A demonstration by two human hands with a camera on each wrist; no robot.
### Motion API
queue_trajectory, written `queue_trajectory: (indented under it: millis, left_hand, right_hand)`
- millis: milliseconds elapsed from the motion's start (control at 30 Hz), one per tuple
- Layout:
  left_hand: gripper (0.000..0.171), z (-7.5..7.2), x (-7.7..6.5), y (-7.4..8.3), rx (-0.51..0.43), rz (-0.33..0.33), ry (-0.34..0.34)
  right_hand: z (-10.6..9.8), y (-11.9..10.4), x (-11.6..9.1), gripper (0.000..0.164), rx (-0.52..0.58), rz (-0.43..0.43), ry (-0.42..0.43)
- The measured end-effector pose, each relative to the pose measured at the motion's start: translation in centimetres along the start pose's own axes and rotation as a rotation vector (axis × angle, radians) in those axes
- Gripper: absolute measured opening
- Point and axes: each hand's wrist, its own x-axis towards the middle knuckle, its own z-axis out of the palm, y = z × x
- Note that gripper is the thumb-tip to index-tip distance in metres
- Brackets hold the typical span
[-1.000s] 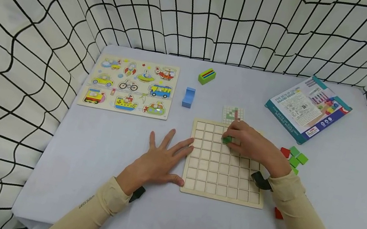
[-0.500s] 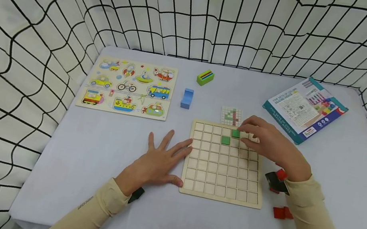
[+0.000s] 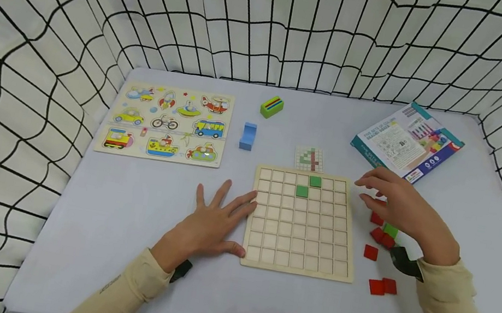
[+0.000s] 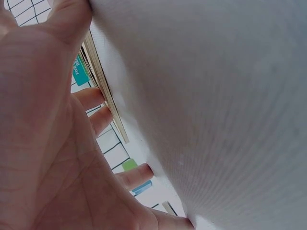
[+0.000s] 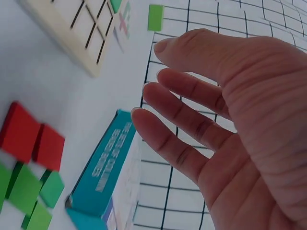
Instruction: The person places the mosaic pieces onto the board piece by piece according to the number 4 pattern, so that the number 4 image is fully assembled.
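Observation:
A wooden grid board (image 3: 295, 266) lies in front of the person, with one green tile (image 3: 315, 182) in its top row and another green tile (image 3: 302, 191) a row lower, diagonally left. The left hand (image 3: 203, 231) is spread flat, its fingertips and thumb at the board's left edge. Off the board's right side hovers the right hand (image 3: 397, 206), fingers loosely bent with nothing between them, as the right wrist view also shows. Beneath and beside it lie several red tiles (image 3: 371, 252) and green tiles (image 5: 25, 188), partly hidden by the hand in the head view.
A small pattern card (image 3: 309, 158) lies just beyond the board. Behind it stand a blue block (image 3: 247, 136) and a green striped block (image 3: 271, 107). A picture puzzle (image 3: 164, 122) is at left, a box (image 3: 407, 141) at back right. Black netting surrounds the table.
The right hand lets go of a green tile in the second row, passes the one in the top row, then moves right off the board. The left hand stays in place.

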Motion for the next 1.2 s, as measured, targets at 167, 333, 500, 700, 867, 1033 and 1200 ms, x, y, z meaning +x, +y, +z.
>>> queue_trajectory:
  millis: [167, 333, 500, 700, 867, 1033, 1200]
  left_hand:
    - [0.106, 0.0, 0.0, 0.0, 0.0, 0.0, 0.01]
    - [0.106, 0.0, -0.1, 0.0, -0.028, -0.007, -0.001]
    - [0.105, 0.0, -0.2, 0.0, -0.024, -0.006, 0.012]
    - [0.106, 0.2, 0.0, -0.1, -0.021, -0.002, 0.017]
    - [0.106, 0.3, 0.0, -0.1, -0.027, 0.011, 0.029]
    - [0.106, 0.2, 0.1, 0.0, -0.034, 0.004, 0.017]
    - [0.106, 0.1, -0.1, 0.0, -0.026, 0.005, 0.023]
  right_hand:
    - [-0.3, 0.9, -1.7, 0.028, 0.011, 0.062, -0.02]
    - [0.0, 2.2, -3.3, 0.028, -0.03, 0.094, -0.014]
    - [0.3, 3.7, -4.5, 0.032, -0.053, 0.191, -0.051]
    - [0.5, 5.9, -5.8, 0.038, -0.049, 0.303, -0.1]
    - [1.0, 6.9, -6.3, 0.035, -0.016, 0.302, -0.085]
    - [1.3, 7.1, -6.4, 0.032, -0.006, 0.285, -0.047]
    - [1.5, 7.1, -6.1, 0.032, 0.008, 0.284, -0.052]
